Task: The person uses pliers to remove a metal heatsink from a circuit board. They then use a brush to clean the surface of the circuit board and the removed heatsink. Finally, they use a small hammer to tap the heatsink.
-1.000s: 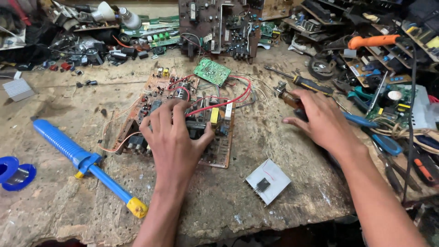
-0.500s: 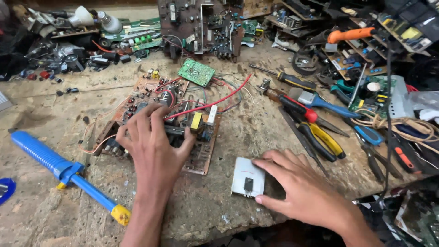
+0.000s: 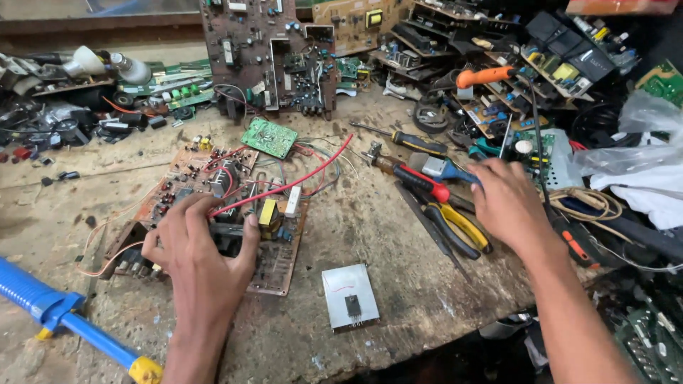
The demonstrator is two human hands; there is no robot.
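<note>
Now the right hand (image 3: 506,201) has left the small grey metal plate (image 3: 348,296), which it was touching half a second ago, and has gone up to the heap of tools at about two o'clock on the bench (image 3: 398,242). Its fingers curl loosely over the blue-handled tool (image 3: 447,171) and the red-handled one (image 3: 421,183); whether it grips either cannot be told. The plate, with its small black chip, lies alone near the front edge, at about five o'clock from the brown circuit board (image 3: 213,213).

The left hand (image 3: 196,249) has stayed on that board, fingers spread and pressing down on the dark parts, thumb beside the yellow component (image 3: 268,212); it steadies rather than grips. The board lies flat left of centre, crowded with parts, with a red wire (image 3: 299,181) arching from it toward one o'clock and a small green board (image 3: 269,137) at its far end. A blue pump tool (image 3: 64,316) lies at eight o'clock.
</note>
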